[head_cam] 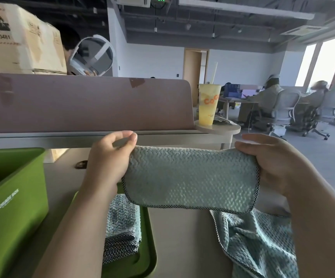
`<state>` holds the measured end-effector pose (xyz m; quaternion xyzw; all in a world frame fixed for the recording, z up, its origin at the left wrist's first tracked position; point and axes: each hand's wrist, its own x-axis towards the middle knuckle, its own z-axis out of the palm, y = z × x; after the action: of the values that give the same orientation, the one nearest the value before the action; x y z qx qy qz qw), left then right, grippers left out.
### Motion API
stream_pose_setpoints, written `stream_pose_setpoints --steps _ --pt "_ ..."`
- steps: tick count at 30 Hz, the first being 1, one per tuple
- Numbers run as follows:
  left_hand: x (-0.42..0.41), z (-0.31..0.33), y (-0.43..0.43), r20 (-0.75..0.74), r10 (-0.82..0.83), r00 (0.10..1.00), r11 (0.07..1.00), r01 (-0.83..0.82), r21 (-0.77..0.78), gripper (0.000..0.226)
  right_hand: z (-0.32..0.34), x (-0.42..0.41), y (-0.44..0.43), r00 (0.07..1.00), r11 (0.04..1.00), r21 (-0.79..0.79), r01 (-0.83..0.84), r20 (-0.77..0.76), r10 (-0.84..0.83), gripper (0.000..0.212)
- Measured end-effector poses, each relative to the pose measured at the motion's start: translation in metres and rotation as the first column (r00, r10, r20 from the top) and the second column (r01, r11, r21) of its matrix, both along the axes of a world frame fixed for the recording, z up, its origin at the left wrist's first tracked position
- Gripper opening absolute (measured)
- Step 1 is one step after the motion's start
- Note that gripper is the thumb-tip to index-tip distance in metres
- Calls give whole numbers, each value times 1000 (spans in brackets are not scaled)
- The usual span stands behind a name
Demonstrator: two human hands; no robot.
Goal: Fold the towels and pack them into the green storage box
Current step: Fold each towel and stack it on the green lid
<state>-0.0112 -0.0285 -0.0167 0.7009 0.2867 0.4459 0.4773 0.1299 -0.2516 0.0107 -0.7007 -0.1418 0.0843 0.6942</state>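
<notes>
A cardboard box (20, 37) shows above the mauve partition (82, 103); a yellow drink cup (208, 105) stands just beside it.

Both bare forearms come up from the lower edge of the view, one on each side. The hands are raised above the worktop (182, 237), level with each other and well apart. The left hand (110, 159) has its back toward the camera and pinches the upper left corner of a towel (190, 177) between thumb and curled fingers. The right hand (275, 163) grips the towel's right end, its fingers curled round the edge.
</notes>
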Motion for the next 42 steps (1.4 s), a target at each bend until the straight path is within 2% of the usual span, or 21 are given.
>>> stream_pose_setpoints --steps 2,7,9,12,17,23,28,31,35,38,42 --pt "-1 1 -2 12 -12 1000 1000 12 3 10 1 0 -1 1000 999 11 -30 5 30 7" --pt "0 -1 6 70 -117 991 987 124 -100 8 -1 7 -6 998 999 -2 -39 40 39 5" --pt "-1 -1 8 78 -162 984 981 169 -90 9 -1 8 -10 996 998 -21 -60 61 62 10" --pt "-4 1 10 52 -210 976 977 212 -38 27 0 8 -16 982 987 -95 -131 122 142 24" --pt "-9 4 9 37 -148 988 987 146 61 35 -1 11 -17 954 964 -243 -107 249 169 36" --pt "-11 4 13 14 -60 998 988 58 143 25 -5 14 -14 929 968 -251 -12 356 104 31" --pt "-11 4 15 23 -9 1000 985 5 171 13 -8 17 -14 924 977 -212 27 379 57 28" --pt "-10 4 18 32 18 999 986 -23 162 11 -8 15 -14 915 975 -218 34 399 57 24" --pt "-10 4 17 54 39 998 981 -48 189 14 -8 16 -15 859 940 -313 138 510 43 10" --pt "-10 6 15 66 37 997 981 -48 188 16 -8 14 -17 843 934 -317 164 537 34 10" --pt "-10 9 11 147 -50 988 993 34 112 16 -9 14 -17 850 929 -346 132 522 74 19"
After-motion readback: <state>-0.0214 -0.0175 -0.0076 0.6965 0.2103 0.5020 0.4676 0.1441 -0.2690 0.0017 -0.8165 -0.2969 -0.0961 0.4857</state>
